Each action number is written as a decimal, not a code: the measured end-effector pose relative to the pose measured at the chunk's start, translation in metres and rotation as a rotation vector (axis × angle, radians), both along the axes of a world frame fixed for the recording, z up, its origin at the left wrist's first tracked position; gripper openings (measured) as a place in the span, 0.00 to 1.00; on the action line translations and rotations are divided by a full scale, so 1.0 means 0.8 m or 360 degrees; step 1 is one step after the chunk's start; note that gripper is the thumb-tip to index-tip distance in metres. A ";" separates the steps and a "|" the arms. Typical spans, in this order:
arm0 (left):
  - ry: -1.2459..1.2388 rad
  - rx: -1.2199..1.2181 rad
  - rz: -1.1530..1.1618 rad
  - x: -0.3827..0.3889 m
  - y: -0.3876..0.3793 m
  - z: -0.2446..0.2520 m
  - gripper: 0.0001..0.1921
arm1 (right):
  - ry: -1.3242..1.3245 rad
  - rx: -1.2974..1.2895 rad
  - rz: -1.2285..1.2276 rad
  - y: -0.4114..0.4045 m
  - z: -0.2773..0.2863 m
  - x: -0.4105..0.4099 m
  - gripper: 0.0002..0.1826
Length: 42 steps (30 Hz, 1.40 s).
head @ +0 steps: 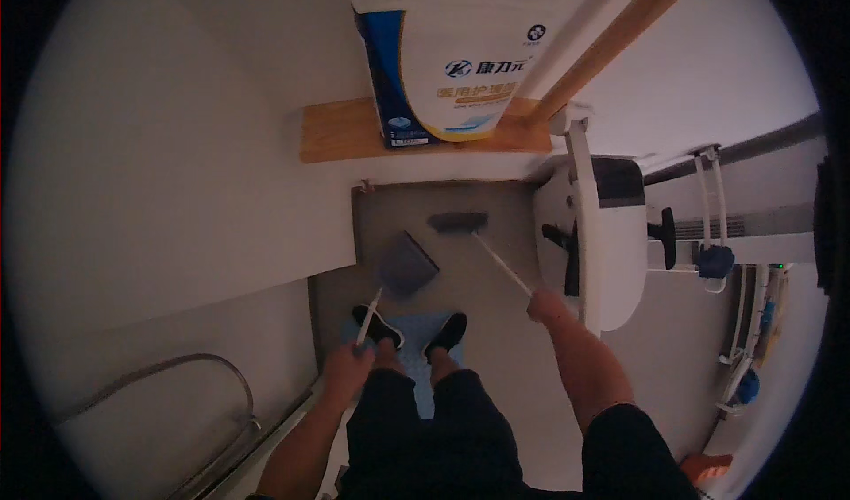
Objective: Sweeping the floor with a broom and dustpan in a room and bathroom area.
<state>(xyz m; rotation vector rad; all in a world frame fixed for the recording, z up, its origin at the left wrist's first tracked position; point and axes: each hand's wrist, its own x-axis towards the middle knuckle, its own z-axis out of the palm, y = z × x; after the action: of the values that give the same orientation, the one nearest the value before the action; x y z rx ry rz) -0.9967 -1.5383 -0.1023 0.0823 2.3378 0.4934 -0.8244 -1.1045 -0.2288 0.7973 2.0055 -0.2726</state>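
Observation:
My left hand [348, 365] is closed on the light handle of a long-handled dustpan [406, 267]. The grey pan rests on the floor in front of my left shoe, its dark edge facing up and to the right. My right hand [550, 306] grips the pale stick of a broom [458, 221]. The broom's dark head, slightly blurred, is near the floor beyond the dustpan and to its right, apart from it. My feet, in dark shoes, stand on a blue mat [428, 340].
A large white and blue package [458, 68] stands on a wooden ledge [339, 131] ahead. White equipment with a rail [584, 234] stands close on the right. A pale wall panel [199, 201] bounds the left, with a curved metal tube [226, 360] below it.

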 end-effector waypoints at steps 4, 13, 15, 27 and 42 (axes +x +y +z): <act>0.0118 -0.0068 0.0030 -0.032 0.014 -0.014 0.28 | 0.0093 -0.0292 -0.0726 -0.069 0.087 -0.012 0.22; 0.0156 -0.0345 -0.0232 -0.104 0.032 -0.047 0.30 | 0.0444 -0.0304 0.0554 -0.024 -0.007 0.055 0.10; 0.0051 -0.0253 -0.0296 -0.111 0.070 -0.053 0.29 | 0.0303 -0.0386 0.0006 0.013 -0.061 0.083 0.10; 0.0016 -0.0258 -0.0334 -0.118 0.094 -0.034 0.28 | 0.0471 -0.0856 0.1064 -0.163 -0.026 0.083 0.18; 0.0053 -0.0231 -0.0169 -0.096 0.025 -0.029 0.27 | 0.0497 -0.0432 -0.1091 -0.106 0.049 -0.023 0.16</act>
<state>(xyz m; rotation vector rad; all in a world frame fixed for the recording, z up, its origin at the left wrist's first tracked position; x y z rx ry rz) -1.0738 -1.5185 -0.1251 0.1463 2.3797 0.2714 -0.8427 -1.1892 -0.1893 1.3028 1.8480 -1.0944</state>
